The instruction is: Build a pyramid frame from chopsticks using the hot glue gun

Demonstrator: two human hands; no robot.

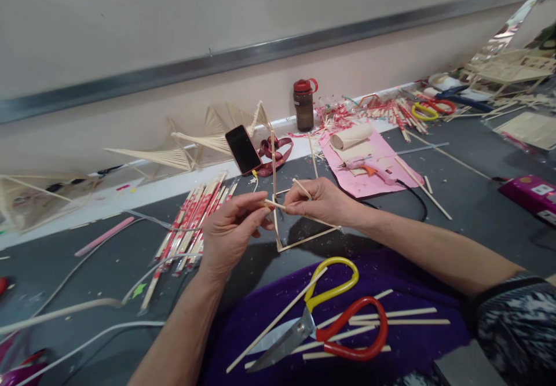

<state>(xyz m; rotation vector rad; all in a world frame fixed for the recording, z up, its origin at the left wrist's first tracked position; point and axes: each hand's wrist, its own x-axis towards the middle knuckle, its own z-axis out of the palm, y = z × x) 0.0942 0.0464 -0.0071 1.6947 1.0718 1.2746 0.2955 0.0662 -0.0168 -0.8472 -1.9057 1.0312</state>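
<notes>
My left hand point(232, 224) and my right hand point(319, 201) meet above the table, both pinching a short piece of wooden chopstick point(275, 204) between thumb and fingertips. Another short chopstick piece point(303, 188) pokes up between the fingers of my right hand. Just behind and below my hands stands a frame of glued chopsticks point(309, 239), partly hidden by my right hand. Scissors point(310, 322) with one yellow and one red handle lie with blades apart on a purple cloth point(417, 351) on my lap. Several loose chopsticks point(412, 322) lie around and under them.
Paper-wrapped chopsticks point(191, 218) lie to the left. A phone point(243, 150) leans near stick structures point(160, 157) by the wall. A pink glue gun point(373, 171) rests on pink paper point(330, 149), its cord trailing right. A bottle point(303, 108) stands behind; white cables point(95, 331) cross the left side.
</notes>
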